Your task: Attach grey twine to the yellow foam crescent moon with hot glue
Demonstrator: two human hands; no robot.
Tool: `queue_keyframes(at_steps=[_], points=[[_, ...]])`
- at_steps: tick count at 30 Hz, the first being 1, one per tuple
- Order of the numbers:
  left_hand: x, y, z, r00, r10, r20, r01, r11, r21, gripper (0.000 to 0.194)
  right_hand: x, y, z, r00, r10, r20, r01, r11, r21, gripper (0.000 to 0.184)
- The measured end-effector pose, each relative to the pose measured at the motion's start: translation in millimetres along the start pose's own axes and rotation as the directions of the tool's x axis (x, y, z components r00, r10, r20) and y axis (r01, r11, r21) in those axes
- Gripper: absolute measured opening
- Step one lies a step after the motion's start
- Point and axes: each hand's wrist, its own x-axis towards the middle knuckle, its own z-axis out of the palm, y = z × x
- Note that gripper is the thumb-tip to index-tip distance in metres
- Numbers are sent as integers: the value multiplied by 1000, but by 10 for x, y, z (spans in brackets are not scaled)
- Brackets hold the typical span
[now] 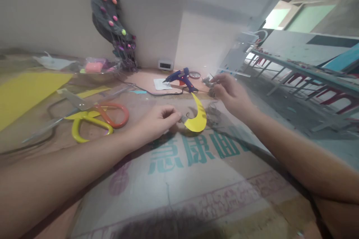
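A yellow crescent cutout (198, 119) stands out over the printed sheet, its lower tip pinched between the thumb and fingers of my left hand (165, 118). Grey yarn-like strand shows around that tip. My right hand (231, 91) is raised to the right, thumb and fingers closed near a small grey tangle (212, 91); the strand it seems to pinch is too blurred to follow. More loose grey strand (214, 114) lies below it on the table. Behind the crescent stands a blue glue gun (182, 76) with its nozzle pointing left over a white paper square (162, 84).
Left of my hands lie large scissors (113, 115) with orange and yellow handles, and a yellow sheet (30, 95). A plastic bowl of coloured pieces (98, 73), a small digital clock (165, 65) and a dark crescent decoration with pompoms (108, 18) are at the back. A cord crosses the table.
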Motion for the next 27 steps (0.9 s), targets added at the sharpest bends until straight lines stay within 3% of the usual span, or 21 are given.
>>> queue_keyframes(at_steps=[2,4,7,9,10,14,20,27], points=[[8,-15,-1,1000,-21,-15,20,1000,-6,32,-116,-97,-15,988,-155,-15,152,981,-117,44],[17,-24,-4,999,-11,-31,11,1000,-2,32,-266,-191,22,948,-309,73,317,923,-217,44],[22,-30,-10,999,24,-37,-23,999,27,30,-470,-263,141,817,-529,230,576,764,-291,39],[16,-33,-13,999,21,-30,-20,999,36,29,-543,-256,210,740,-622,257,672,665,-326,35],[12,-34,-13,1000,12,-26,-11,999,39,29,-558,-241,231,725,-644,245,685,638,-350,34],[0,-31,-16,1000,9,-21,-8,998,68,29,-546,-176,259,734,-651,195,664,626,-408,30],[-9,25,-21,999,53,4,-54,991,126,28,-532,-199,333,749,-639,176,657,678,-330,33],[-22,28,-11,999,48,8,-49,990,131,25,-514,-195,358,742,-647,174,661,663,-351,29]])
